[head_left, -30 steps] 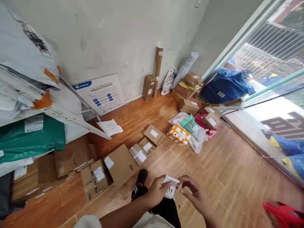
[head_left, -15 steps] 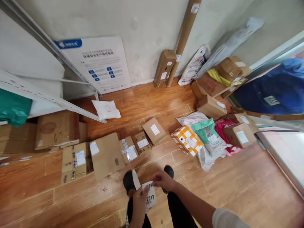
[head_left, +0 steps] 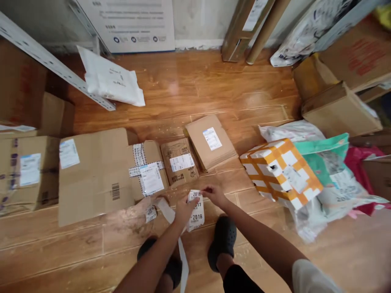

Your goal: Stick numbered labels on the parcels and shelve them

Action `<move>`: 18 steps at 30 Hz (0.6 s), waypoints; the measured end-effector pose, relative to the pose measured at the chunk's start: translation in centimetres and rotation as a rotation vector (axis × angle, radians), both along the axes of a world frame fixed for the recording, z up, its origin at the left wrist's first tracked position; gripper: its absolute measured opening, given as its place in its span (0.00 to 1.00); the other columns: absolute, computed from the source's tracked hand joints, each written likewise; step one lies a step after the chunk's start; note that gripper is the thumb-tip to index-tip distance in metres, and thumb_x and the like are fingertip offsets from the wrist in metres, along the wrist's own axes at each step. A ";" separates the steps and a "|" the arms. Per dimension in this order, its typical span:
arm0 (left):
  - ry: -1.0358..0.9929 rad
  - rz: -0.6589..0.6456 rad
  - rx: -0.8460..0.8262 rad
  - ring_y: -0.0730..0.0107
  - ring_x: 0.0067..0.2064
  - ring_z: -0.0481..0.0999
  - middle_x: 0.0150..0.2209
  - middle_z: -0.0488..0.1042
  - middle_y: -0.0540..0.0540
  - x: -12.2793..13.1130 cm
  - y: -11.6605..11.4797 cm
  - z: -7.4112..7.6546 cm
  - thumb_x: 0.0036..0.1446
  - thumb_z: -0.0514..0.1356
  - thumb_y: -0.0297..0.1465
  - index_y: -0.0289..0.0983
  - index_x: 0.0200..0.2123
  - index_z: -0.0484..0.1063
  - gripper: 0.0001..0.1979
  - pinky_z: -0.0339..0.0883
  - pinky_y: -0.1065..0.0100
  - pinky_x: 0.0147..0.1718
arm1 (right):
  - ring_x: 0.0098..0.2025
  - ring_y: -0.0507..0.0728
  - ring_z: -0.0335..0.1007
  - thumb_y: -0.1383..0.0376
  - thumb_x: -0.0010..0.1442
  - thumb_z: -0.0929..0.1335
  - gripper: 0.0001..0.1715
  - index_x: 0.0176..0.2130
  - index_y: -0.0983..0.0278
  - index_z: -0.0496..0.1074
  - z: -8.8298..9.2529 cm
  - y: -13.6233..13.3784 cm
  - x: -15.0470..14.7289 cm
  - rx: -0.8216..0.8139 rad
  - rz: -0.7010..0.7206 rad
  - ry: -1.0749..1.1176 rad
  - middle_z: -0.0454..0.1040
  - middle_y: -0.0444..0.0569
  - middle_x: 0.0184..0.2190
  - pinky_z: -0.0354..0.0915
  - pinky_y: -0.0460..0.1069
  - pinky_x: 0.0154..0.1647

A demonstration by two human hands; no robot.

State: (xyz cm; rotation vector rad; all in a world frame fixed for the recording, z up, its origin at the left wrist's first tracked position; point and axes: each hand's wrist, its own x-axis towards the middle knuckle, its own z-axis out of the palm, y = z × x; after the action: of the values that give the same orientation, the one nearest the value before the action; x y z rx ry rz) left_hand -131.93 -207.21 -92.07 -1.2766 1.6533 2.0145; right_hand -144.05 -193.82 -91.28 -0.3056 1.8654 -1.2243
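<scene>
Pinching the strip of numbered labels [head_left: 197, 218] from its left edge, the left hand [head_left: 183, 213] lays its thumb over the printed face and partly covers one number, while the right hand [head_left: 215, 196] nips the upper right corner, beside 2016; whether its fingertips hold one label or the backing too, I cannot tell. The strip is held just ahead of the dark shoes [head_left: 222, 240], with the small brown box [head_left: 179, 162] beyond it. It should weigh next to nothing and feel thin and limp, bending readily, as the pale paper tail [head_left: 184, 262] curving below the left hand suggests. Creasing or tearing seems the likelier harm, and any bared adhesive would probably cling to skin. The margins look the best place to take hold: a light, flat pinch on the left edge steadies the paper, while the free corner gives the other fingertips a clean grip away from the print.
</scene>
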 end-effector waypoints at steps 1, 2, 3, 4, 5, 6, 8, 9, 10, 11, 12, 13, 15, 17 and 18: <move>0.022 -0.055 0.018 0.67 0.25 0.73 0.27 0.78 0.44 -0.1 -0.7 -2.0 0.45 0.66 0.47 0.32 0.36 0.77 0.24 0.62 0.71 0.23 | 0.40 0.56 0.72 0.55 0.64 0.67 0.18 0.46 0.67 0.71 -2.2 -0.1 0.1 -0.014 0.003 -0.003 0.73 0.50 0.42 0.71 0.53 0.41; 0.046 -0.119 0.007 0.67 0.25 0.73 0.27 0.78 0.43 -0.2 -1.4 -3.6 0.45 0.66 0.47 0.32 0.35 0.78 0.23 0.61 0.70 0.23 | 0.39 0.56 0.72 0.53 0.62 0.68 0.20 0.44 0.67 0.72 -4.3 -0.1 0.2 -0.036 0.002 -0.023 0.74 0.50 0.39 0.71 0.52 0.40; 0.077 -0.197 -0.034 0.66 0.26 0.73 0.27 0.78 0.43 -0.1 -2.0 -4.7 0.46 0.66 0.46 0.32 0.34 0.78 0.22 0.60 0.70 0.23 | 0.37 0.56 0.72 0.50 0.58 0.70 0.22 0.41 0.66 0.73 -6.1 0.0 0.4 -0.062 -0.001 -0.054 0.75 0.50 0.36 0.70 0.52 0.38; 0.110 -0.291 -0.100 0.66 0.26 0.73 0.28 0.78 0.44 0.1 -2.5 -5.4 0.47 0.65 0.46 0.33 0.33 0.79 0.20 0.59 0.71 0.24 | 0.35 0.56 0.72 0.48 0.55 0.71 0.24 0.39 0.66 0.74 -7.8 0.2 0.6 -0.085 -0.012 -0.085 0.75 0.49 0.33 0.70 0.51 0.37; 0.140 -0.404 -0.179 0.66 0.26 0.73 0.27 0.78 0.45 0.5 -3.0 -5.6 0.49 0.64 0.45 0.34 0.31 0.79 0.18 0.57 0.71 0.24 | 0.33 0.56 0.71 0.46 0.51 0.72 0.26 0.36 0.66 0.75 -9.3 0.6 0.7 -0.100 -0.033 -0.107 0.75 0.49 0.31 0.69 0.51 0.36; 0.161 -0.521 -0.265 0.67 0.26 0.72 0.26 0.78 0.46 1.1 -3.4 -5.6 0.51 0.63 0.43 0.35 0.29 0.78 0.16 0.55 0.71 0.23 | 0.32 0.56 0.71 0.44 0.48 0.72 0.28 0.34 0.65 0.75 -10.6 1.1 0.6 -0.097 -0.063 -0.105 0.75 0.48 0.29 0.68 0.51 0.34; 0.216 -0.737 -0.414 0.69 0.23 0.69 0.22 0.75 0.48 2.7 -4.3 -5.1 0.52 0.62 0.41 0.36 0.23 0.77 0.15 0.51 0.70 0.22 | 0.29 0.55 0.70 0.41 0.45 0.72 0.30 0.30 0.65 0.74 -12.8 2.6 -0.6 -0.049 -0.132 -0.013 0.74 0.47 0.25 0.67 0.51 0.32; 0.266 -0.840 -0.471 0.71 0.22 0.67 0.20 0.73 0.49 3.6 -4.8 -4.7 0.53 0.61 0.41 0.37 0.21 0.75 0.15 0.49 0.70 0.22 | 0.28 0.55 0.69 0.41 0.43 0.72 0.30 0.28 0.65 0.73 -13.5 3.5 -1.7 -0.014 -0.162 0.063 0.73 0.47 0.24 0.67 0.51 0.32; 0.337 -0.931 -0.519 0.72 0.21 0.65 0.18 0.71 0.50 4.6 -5.4 -4.3 0.53 0.61 0.41 0.37 0.19 0.73 0.17 0.48 0.69 0.21 | 0.27 0.55 0.68 0.41 0.41 0.73 0.30 0.26 0.65 0.72 -13.9 4.3 -3.1 0.004 -0.186 0.130 0.73 0.46 0.23 0.66 0.51 0.32; 0.429 -1.011 -0.551 0.72 0.21 0.64 0.17 0.69 0.50 5.6 -6.0 -3.8 0.54 0.61 0.41 0.37 0.17 0.71 0.18 0.48 0.69 0.22 | 0.27 0.55 0.68 0.42 0.39 0.74 0.29 0.24 0.64 0.71 -14.0 5.0 -4.8 0.010 -0.203 0.185 0.72 0.46 0.23 0.66 0.51 0.33; 0.526 -1.074 -0.569 0.72 0.21 0.64 0.17 0.68 0.50 6.6 -6.5 -3.4 0.55 0.60 0.41 0.37 0.17 0.70 0.19 0.49 0.69 0.22 | 0.28 0.56 0.67 0.42 0.38 0.74 0.29 0.23 0.64 0.70 -13.9 5.6 -6.5 0.011 -0.225 0.237 0.72 0.46 0.23 0.66 0.51 0.34; 0.608 -1.114 -0.566 0.72 0.22 0.65 0.18 0.68 0.50 7.5 -7.0 -2.9 0.56 0.59 0.41 0.37 0.17 0.68 0.20 0.51 0.69 0.24 | 0.28 0.56 0.67 0.43 0.37 0.74 0.28 0.23 0.63 0.69 -13.6 5.9 -8.0 0.010 -0.250 0.282 0.72 0.46 0.23 0.65 0.52 0.34; 0.680 -1.107 -0.515 0.71 0.26 0.68 0.21 0.70 0.49 9.0 -7.7 -1.9 0.59 0.57 0.40 0.37 0.18 0.69 0.20 0.57 0.70 0.28 | 0.29 0.57 0.67 0.44 0.37 0.75 0.27 0.23 0.62 0.68 -13.0 6.2 -10.3 0.017 -0.305 0.362 0.72 0.46 0.23 0.65 0.52 0.36; 0.662 -1.016 -0.432 0.70 0.31 0.72 0.26 0.73 0.47 10.5 -7.9 -1.0 0.63 0.54 0.39 0.37 0.22 0.73 0.20 0.60 0.71 0.33 | 0.30 0.58 0.67 0.45 0.37 0.75 0.27 0.23 0.62 0.67 -13.3 5.8 -11.1 0.035 -0.371 0.422 0.72 0.47 0.24 0.65 0.53 0.38; 0.643 -0.950 -0.402 0.69 0.34 0.73 0.29 0.74 0.46 11.2 -8.0 -0.7 0.64 0.52 0.38 0.37 0.24 0.74 0.20 0.62 0.72 0.35 | 0.30 0.58 0.67 0.45 0.37 0.74 0.27 0.24 0.62 0.66 -13.8 5.4 -10.9 0.044 -0.409 0.443 0.72 0.47 0.24 0.65 0.54 0.38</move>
State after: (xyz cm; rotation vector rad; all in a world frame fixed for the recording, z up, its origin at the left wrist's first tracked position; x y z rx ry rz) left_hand -120.73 -215.19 -92.80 0.2275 2.3688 1.5420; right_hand -154.92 -188.39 -105.04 -0.1839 2.4203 -1.4701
